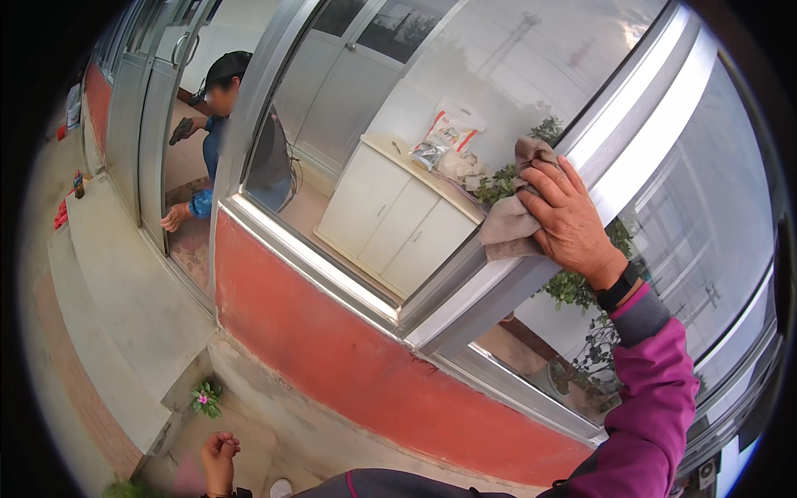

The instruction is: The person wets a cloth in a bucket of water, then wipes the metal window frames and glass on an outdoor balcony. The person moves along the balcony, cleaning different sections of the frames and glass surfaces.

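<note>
My right hand (570, 221) presses a crumpled grey-brown cloth (507, 224) against the aluminium window frame (629, 124), at the edge of a large glass pane (492, 68). Part of the cloth lies beneath my fingers and palm, out of sight. Low in the view, my left hand (221, 457) hangs near my body with its fingers curled in; nothing shows in it. Below the frame runs a red-painted wall (348, 348).
Inside the sliding door (155, 137), another person (227, 112) crouches, holding a dark object (181, 131). Behind the glass stands a white cabinet (392, 218) bearing a printed bag (448, 131). A concrete step (131, 261), a bottle (78, 185) and a flowering plant (206, 399) are at left.
</note>
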